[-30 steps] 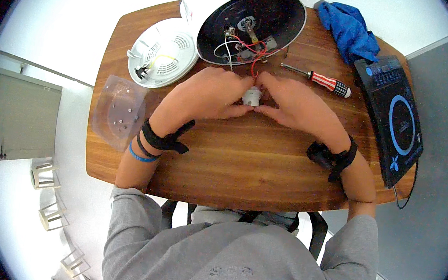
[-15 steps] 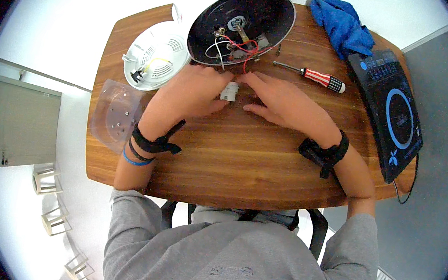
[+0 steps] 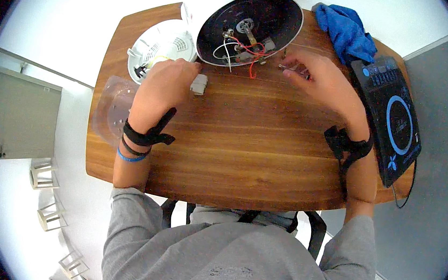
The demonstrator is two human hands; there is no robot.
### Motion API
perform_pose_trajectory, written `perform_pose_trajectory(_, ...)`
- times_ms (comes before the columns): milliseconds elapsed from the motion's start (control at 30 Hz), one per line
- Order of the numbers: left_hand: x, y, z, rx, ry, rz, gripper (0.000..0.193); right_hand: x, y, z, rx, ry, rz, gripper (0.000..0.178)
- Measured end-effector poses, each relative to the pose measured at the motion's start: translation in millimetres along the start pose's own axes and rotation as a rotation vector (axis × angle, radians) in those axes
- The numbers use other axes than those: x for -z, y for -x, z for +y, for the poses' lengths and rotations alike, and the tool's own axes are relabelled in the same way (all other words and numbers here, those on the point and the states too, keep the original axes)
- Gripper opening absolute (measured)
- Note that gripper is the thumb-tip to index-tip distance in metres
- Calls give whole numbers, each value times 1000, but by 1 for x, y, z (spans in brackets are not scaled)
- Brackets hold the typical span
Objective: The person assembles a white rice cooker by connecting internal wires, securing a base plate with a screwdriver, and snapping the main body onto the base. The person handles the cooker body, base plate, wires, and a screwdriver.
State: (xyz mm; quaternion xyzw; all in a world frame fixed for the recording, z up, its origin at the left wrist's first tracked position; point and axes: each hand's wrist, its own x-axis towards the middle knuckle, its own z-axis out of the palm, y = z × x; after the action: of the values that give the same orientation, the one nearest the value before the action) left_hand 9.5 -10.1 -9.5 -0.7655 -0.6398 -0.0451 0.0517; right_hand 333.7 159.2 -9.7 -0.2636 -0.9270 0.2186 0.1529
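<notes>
My left hand [image 3: 167, 83] is closed around a small white plastic block [image 3: 199, 84], which sticks out past the fingertips just above the table. My right hand [image 3: 321, 79], at the far right, has its fingers curled round a screwdriver [image 3: 302, 71], whose striped handle is mostly hidden by the palm. Between the hands and beyond them, a white round appliance housing [image 3: 215, 1] lies tipped on its side. Its dark inside faces me, with loose red wires [image 3: 252, 70] and a white wire [image 3: 226, 54] hanging near the rim.
Beside the left hand lie a white vented cover [image 3: 164, 37] and a clear plastic tray [image 3: 110, 104] with several small screws. A blue cloth [image 3: 345, 33] is crumpled at the far right. Along the right edge sits a black induction hob [image 3: 393, 118] with a cord.
Both hands have moved apart. The left hand has carried the white block leftward, away from the wires; the right hand has left the wires and taken hold of the screwdriver.
</notes>
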Motion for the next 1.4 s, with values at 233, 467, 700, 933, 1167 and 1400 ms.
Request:
perform_pose_trajectory(233,-29,-3,-2,125,-44,-1,10,-20,21,32,-55,-62,-9,41)
perform_pose_trajectory(467,-35,-7,-4,96,3,7,14,-26,34,44,-99,53,-140,48)
perform_pose_trajectory(700,-15,-17,-15,126,308,-161,26,-21,37,44,-163,94,-87,50)
perform_pose_trajectory(933,-15,-19,-39,79,381,150,40,-21,9,40,-61,-298,261,58)
perform_pose_trajectory(1167,-22,-46,-16,492,1037,171,102,-7,-45,39,-361,-817,238,82)
perform_pose_trajectory(1400,-19,-55,-12,364,1369,-47,121,21,-78,51,-506,-829,46,77)
